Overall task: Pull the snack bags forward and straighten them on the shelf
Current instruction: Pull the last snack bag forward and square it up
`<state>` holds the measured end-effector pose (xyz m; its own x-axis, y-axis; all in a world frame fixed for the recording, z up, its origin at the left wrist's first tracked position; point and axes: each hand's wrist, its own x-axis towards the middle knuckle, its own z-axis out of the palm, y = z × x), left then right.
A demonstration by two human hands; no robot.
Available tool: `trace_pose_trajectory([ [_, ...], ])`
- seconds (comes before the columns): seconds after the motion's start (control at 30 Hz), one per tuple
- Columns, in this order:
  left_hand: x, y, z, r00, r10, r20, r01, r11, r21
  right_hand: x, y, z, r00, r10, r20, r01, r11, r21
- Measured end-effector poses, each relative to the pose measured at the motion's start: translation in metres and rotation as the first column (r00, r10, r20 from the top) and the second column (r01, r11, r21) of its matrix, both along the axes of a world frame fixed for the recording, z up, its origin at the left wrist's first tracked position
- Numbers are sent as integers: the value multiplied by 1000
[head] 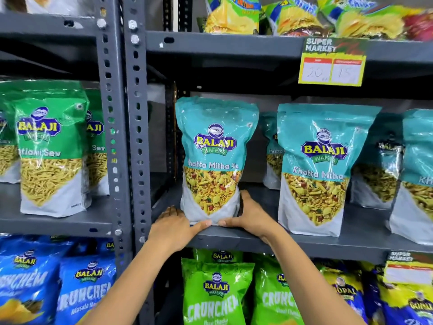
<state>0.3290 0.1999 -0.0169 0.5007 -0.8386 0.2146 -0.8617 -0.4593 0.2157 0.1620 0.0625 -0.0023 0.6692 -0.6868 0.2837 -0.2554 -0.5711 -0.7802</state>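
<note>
Bag in hand: the leftmost teal Khatta Mitha bag point(212, 160) stands upright at the near lip of the grey shelf point(293, 242), and both hands are on its base.
Left hand: the left hand point(174, 227) cups the bag's lower left corner, fingers wrapped round the side, thumb laid along the bottom edge.
Right hand: the right hand point(249, 215) mirrors it on the lower right corner, fingers behind the bag, thumb along the front. The two thumbs nearly meet under the bag, so it is clamped between the palms.
Done so far: this bag looks squared to the front, label facing out. The second teal bag point(321, 170), just to the right, also sits near the lip and faces forward, with a slight tilt.
Still to do: a small teal bag point(271, 151) sits far back between those two, and another far bag point(379, 170) hides in shadow further right. The bag at the right edge point(417, 179) is cut off, so its placing is unclear.
Progress call: I judge it at early to midway, front row forming, back stock not yet brought forward.
Neighbours: green sev bags point(51, 148) on the left bay look untouched by either hand.
</note>
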Motion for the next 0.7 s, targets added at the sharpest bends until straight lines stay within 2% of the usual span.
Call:
trace_pose_trajectory([
  [0.13,-2,0,1,1000,16,4,-16,1000,17,-2,-1,-3,999,44,22,-45,998,43],
  [0.7,-3,1,1,1000,29,11,-28,999,-40,-6,10,6,1000,-1,0,1,1000,29],
])
